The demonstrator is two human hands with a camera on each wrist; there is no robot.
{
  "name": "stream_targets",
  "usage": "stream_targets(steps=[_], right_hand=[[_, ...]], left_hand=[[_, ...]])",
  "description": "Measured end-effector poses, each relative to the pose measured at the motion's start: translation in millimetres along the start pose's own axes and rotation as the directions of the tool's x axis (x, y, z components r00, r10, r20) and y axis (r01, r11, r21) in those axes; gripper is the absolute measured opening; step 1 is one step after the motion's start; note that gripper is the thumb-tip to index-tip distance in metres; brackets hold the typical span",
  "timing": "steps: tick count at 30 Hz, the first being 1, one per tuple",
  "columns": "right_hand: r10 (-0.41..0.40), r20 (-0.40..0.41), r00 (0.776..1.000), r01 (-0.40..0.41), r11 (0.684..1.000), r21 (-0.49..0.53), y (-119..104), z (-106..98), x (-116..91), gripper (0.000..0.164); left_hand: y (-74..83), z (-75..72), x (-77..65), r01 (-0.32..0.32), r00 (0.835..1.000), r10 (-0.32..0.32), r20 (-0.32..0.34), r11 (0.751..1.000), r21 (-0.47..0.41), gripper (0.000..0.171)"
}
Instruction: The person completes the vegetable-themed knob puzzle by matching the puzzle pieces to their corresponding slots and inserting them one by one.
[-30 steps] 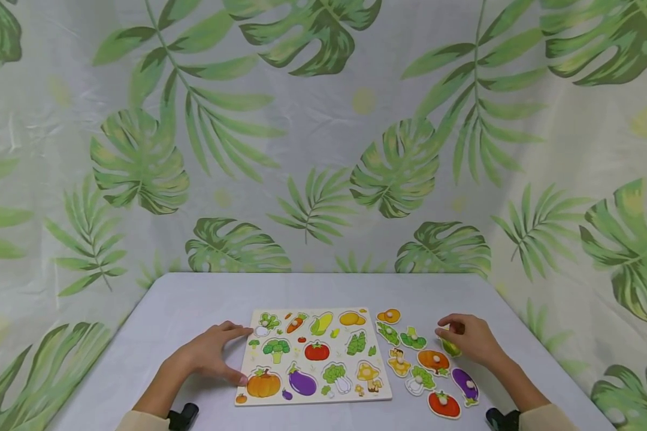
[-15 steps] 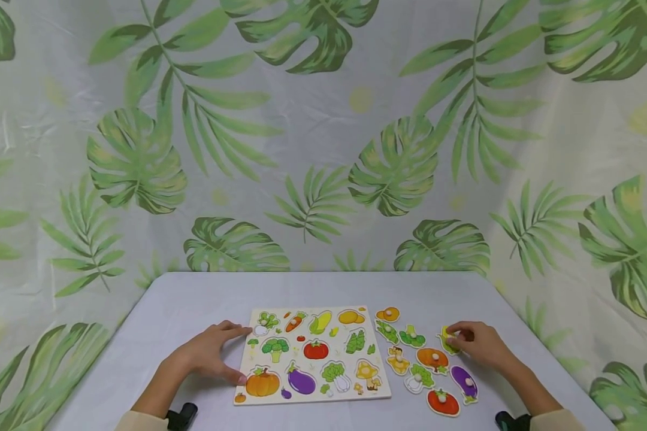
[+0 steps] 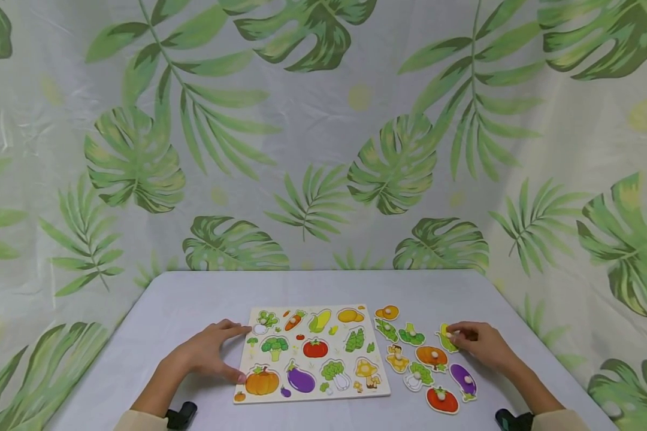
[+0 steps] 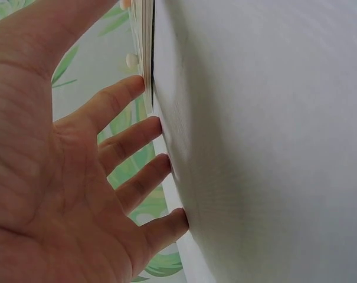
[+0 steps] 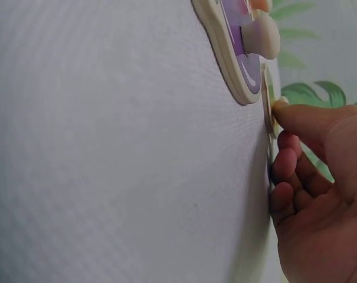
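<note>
A wooden vegetable puzzle board (image 3: 290,396) lies flat on the table. My left hand (image 3: 207,352) rests at its left edge, fingers fairly straight, thumb at the lower corner and index finger at the upper part. In the left wrist view the index fingertip (image 4: 136,84) touches the board's side, with the other fingertips on the table. My right hand (image 3: 482,343) pinches a yellow-green corn puzzle piece (image 3: 445,342) between thumb and fingers from its right side. In the right wrist view the thumb (image 5: 305,121) sits at that piece's knob, and the other fingers curl low beside it.
Several loose knobbed pieces lie right of the board, including an eggplant (image 3: 463,382), a tomato (image 3: 442,401), a pumpkin (image 3: 431,357), a broccoli (image 3: 411,335) and a mushroom (image 3: 397,360). A leaf-patterned curtain (image 3: 323,149) hangs behind the white table (image 3: 323,287).
My right hand has shifted right and slightly down, from above the corn piece to its right side, uncovering more of it. The left hand and the board stay in place.
</note>
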State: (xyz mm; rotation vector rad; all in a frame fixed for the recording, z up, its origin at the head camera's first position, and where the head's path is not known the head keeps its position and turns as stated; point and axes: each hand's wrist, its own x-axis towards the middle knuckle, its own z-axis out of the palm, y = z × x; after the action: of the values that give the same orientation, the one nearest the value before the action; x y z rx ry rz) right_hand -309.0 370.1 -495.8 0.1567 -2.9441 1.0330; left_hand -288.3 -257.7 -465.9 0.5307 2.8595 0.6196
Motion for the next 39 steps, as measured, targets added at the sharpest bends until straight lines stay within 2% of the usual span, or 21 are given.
stream_targets(steps=[9, 26, 39], right_hand=[[-0.009, -0.006, 1.0, 0.009, 1.0, 0.026, -0.8, 0.8, -4.6, 0.032], [0.132, -0.047, 0.99, -0.126, 0.986, 0.108, -5.9, 0.4, -5.0, 0.039], [0.092, -0.063, 0.994, -0.086, 0.991, 0.1, -23.0, 6.3, 1.4, 0.038]], left_hand=[[-1.8, 1.3, -0.2, 0.0, 1.0, 0.0, -0.002, 1.0, -0.005, 0.101], [-3.6, 1.7, -0.2, 0.0, 1.0, 0.0, -0.004, 1.0, -0.021, 0.102], [-4.2, 1.4, -0.4, -0.004, 1.0, 0.004, -0.001, 1.0, -0.021, 0.102]])
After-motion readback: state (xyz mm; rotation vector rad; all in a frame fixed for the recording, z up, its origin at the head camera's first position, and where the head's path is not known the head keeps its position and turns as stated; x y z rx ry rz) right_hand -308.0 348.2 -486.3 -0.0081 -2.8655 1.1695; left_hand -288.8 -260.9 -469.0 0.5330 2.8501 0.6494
